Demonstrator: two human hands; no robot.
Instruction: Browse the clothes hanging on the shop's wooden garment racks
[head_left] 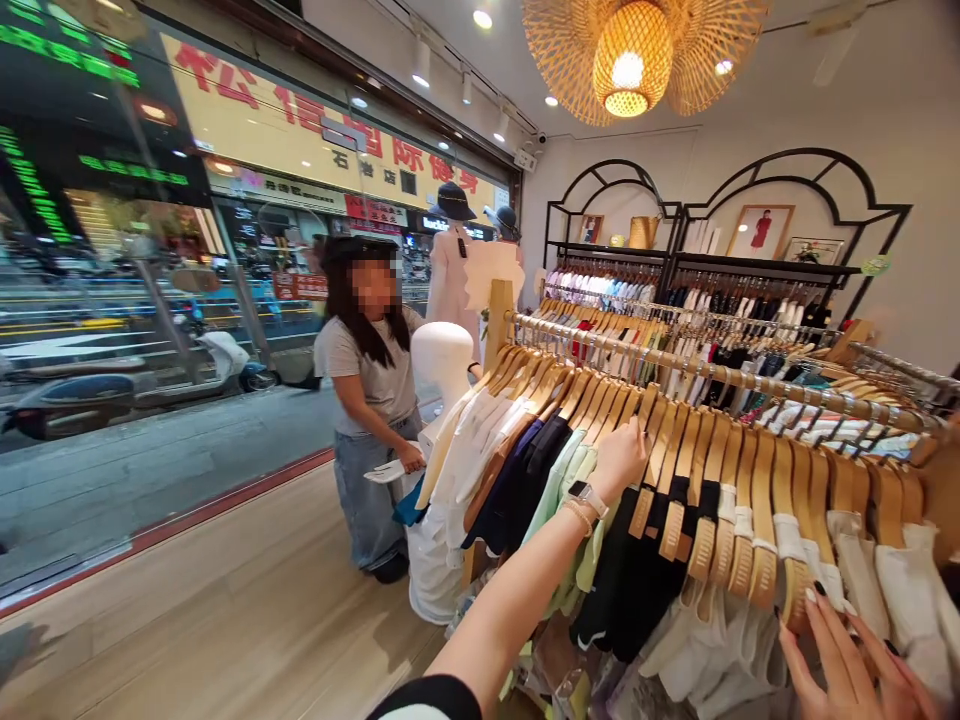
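The left hand [619, 460] closes around a curved wooden hanger [658, 445] on a gold metal rail [720, 376]; the right hand [840, 665], fingers spread, touches a cream garment [855, 570] at lower right.

Before me, one clothes rail [675, 365], wood with a metal bar, carrying a tight row of wooden hangers [761, 500] with garments [622, 570] in black, white, cream and pale green. Behind it, a second rail of garments [675, 290]. Above that, a black metal wall shelf [765, 258] holding a gold vessel [643, 232] and framed pictures [759, 232]. Under my feet, a pale wooden floor [247, 600] bearing one standing person [371, 400].
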